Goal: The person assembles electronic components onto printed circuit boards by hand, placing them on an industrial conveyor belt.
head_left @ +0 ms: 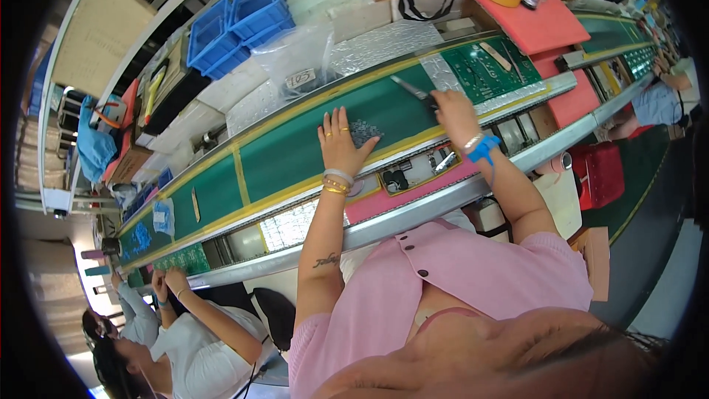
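My left hand (342, 142) lies palm down on the green work surface (284, 162), fingers spread. Beside its thumb and fingers is a small heap of tiny grey parts (364, 131). To the right, my right hand (454, 117) is closed around the dark handle end of what look like scissors (412, 89). Their silvery blades point up and left over the green surface, away from the heap. A green circuit board (491, 68) lies just beyond my right hand, with a pale stick and a dark thin tool on it.
Blue bins (240, 26) and a clear plastic bag (295, 63) stand behind the line. A metal rail (413, 210) runs along the near edge, with a parts tray (417, 171) behind it. Co-workers sit at left and far right. A red stool (600, 174) stands at right.
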Demonstrator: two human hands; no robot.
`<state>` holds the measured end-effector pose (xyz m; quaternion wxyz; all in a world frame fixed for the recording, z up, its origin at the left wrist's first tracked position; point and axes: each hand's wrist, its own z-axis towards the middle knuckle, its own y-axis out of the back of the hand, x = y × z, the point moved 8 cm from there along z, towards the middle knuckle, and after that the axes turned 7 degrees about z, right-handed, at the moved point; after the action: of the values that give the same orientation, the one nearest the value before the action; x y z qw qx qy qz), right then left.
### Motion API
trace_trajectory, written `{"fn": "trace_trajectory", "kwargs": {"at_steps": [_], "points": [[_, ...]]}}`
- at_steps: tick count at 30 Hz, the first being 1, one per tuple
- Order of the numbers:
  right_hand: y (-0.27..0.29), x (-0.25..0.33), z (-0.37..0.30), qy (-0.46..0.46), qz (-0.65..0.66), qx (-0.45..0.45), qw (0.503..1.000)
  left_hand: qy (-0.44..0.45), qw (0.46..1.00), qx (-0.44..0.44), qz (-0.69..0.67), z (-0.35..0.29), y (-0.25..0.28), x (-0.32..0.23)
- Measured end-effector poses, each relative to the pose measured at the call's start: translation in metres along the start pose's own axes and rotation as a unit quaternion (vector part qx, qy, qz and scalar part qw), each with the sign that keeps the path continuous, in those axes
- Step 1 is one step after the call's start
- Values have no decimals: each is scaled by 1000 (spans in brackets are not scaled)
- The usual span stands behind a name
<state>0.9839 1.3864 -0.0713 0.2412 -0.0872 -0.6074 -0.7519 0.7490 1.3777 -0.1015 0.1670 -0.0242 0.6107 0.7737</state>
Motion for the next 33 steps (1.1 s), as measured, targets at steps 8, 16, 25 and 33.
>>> {"fn": "trace_trajectory", "kwargs": {"at_steps": [8, 16, 25, 33], "points": [[49, -90, 6, -90, -97, -140, 981, 0, 1000, -10, -1, -3, 11, 2], [-60, 46, 16, 67, 266, 61, 960, 19, 985, -78, -154, -4, 12, 8], [-132, 108, 46, 113, 242, 89, 960, 110, 937, -258, -210, -17, 87, 50], [-114, 107, 50, 42, 507, 38, 860, 254, 910, -327, 38, -117, 164, 206]]}}
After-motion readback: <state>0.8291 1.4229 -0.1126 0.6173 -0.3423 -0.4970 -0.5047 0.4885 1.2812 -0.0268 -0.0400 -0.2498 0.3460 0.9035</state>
